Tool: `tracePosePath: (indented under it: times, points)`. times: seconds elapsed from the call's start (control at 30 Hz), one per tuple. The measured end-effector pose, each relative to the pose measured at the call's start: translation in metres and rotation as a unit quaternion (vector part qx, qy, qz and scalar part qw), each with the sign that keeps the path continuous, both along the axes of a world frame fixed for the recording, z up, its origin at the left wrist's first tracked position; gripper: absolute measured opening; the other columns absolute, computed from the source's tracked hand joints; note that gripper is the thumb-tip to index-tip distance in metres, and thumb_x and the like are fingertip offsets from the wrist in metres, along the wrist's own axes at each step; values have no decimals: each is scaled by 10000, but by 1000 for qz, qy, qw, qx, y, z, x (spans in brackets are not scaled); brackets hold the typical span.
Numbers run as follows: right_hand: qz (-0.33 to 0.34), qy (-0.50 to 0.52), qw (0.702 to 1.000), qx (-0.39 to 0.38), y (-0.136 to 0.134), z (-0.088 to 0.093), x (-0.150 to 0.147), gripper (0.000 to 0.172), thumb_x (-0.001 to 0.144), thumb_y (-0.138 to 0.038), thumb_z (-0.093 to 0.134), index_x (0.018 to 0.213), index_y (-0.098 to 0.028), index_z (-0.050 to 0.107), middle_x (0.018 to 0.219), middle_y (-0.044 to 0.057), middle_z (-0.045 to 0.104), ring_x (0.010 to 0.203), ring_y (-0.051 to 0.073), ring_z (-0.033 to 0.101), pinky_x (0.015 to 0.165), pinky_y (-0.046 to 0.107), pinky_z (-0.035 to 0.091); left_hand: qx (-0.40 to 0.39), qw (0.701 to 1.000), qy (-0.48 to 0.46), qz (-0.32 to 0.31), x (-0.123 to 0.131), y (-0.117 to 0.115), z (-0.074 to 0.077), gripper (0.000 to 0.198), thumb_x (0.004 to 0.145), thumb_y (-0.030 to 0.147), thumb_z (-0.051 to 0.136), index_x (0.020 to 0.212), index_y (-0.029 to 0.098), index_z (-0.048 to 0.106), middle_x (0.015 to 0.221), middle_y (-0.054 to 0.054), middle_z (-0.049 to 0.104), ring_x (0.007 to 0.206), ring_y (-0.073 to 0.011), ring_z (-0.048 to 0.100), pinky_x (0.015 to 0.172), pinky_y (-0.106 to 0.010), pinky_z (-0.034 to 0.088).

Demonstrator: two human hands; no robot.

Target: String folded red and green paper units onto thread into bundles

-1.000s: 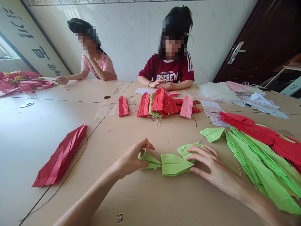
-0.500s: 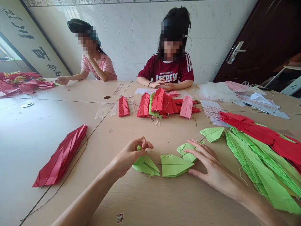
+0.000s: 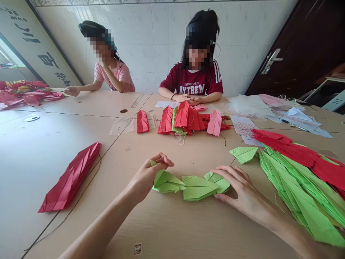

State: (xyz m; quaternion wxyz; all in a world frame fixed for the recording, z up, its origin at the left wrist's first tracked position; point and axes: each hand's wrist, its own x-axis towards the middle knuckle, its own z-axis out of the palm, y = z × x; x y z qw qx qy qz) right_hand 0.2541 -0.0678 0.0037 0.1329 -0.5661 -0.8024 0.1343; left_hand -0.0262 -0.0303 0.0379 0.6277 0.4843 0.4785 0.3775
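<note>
Two hands [image 3: 147, 176] [image 3: 235, 183], folded green papers [image 3: 199, 188] between

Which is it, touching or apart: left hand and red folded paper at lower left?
Apart: the head view plainly shows tabletop between the left hand and the red folded paper.

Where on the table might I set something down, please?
Bare tan tabletop lies between the left hand and the long crimson folded paper strip, and this side of the light green folded paper pieces. Green and red paper stacks crowd the right.
</note>
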Motion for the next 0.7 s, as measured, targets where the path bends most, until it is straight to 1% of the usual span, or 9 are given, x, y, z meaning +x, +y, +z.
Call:
tracePosePath:
  times: [0.07, 0.13, 0.27, 0.33, 0.43, 0.5, 0.57, 0.63, 0.7]
  points:
    - [-4, 11, 1000, 2, -1, 2, -2, 473, 796, -506, 541, 1236, -353, 456, 1249, 34, 486, 1172, 274, 426, 954, 458, 387, 28, 999, 19, 10, 1, 0, 3, 55, 754, 219, 466, 748, 197, 516, 902, -14, 594, 911, -170, 531, 716, -257, 384]
    - [-8, 20, 1000, 1, -2, 4, -4, 481, 795, -517, 540, 1235, -345, 456, 1234, 34, 492, 1161, 265, 432, 951, 442, 391, 80, 994, 69, 24, 2, -1, 5, 119, 767, 206, 420, 737, 194, 534, 864, -13, 597, 904, -171, 540, 752, -266, 387]
    - [-9, 33, 999, -10, -2, 8, -8, 497, 781, -541, 546, 1225, -334, 466, 1205, 34, 499, 1111, 252, 476, 909, 404, 429, 188, 959, 213, 12, 3, 0, 4, 248, 794, 155, 317, 727, 194, 553, 796, -14, 606, 838, -171, 560, 774, -288, 393]
    - [-7, 41, 999, -15, -2, 9, -10, 510, 772, -554, 549, 1223, -329, 471, 1187, 38, 504, 1094, 253, 490, 890, 395, 443, 240, 930, 278, -17, 3, -1, 1, 275, 801, 131, 300, 768, 200, 565, 823, -16, 617, 828, -173, 559, 784, -303, 400]
    - [0, 57, 998, -11, -2, 10, -13, 510, 773, -552, 549, 1217, -311, 477, 1145, 53, 515, 1067, 255, 510, 865, 392, 458, 338, 868, 357, -73, 6, -5, -3, 251, 814, 156, 387, 953, 232, 582, 985, -29, 621, 953, -200, 525, 905, -367, 357]
    - [8, 67, 998, -2, -3, 11, -16, 492, 781, -540, 547, 1204, -294, 489, 1116, 61, 519, 1054, 254, 518, 857, 387, 464, 397, 822, 388, -128, 11, -9, -6, 311, 802, 228, 507, 1108, 271, 541, 1116, -38, 591, 1074, -229, 472, 1012, -433, 250]
    - [14, 72, 997, 8, -4, 11, -20, 469, 789, -527, 547, 1189, -285, 502, 1094, 66, 521, 1047, 252, 522, 854, 385, 467, 434, 784, 402, -188, 16, -13, -10, 499, 761, 305, 608, 1235, 298, 453, 1239, -48, 531, 1167, -253, 413, 1071, -487, 112]
    - [19, 76, 997, 18, -5, 11, -24, 454, 789, -521, 552, 1174, -282, 518, 1074, 67, 524, 1038, 250, 526, 847, 383, 475, 450, 762, 407, -227, 21, -16, -14, 622, 747, 349, 639, 1305, 308, 366, 1304, -59, 483, 1206, -261, 388, 1081, -517, 31]
    - [21, 77, 996, 28, -6, 10, -27, 450, 786, -518, 558, 1165, -278, 530, 1056, 65, 528, 1026, 245, 532, 838, 372, 483, 451, 758, 405, -242, 24, -17, -17, 589, 776, 345, 614, 1306, 314, 357, 1286, -59, 495, 1178, -250, 425, 1080, -523, 45]
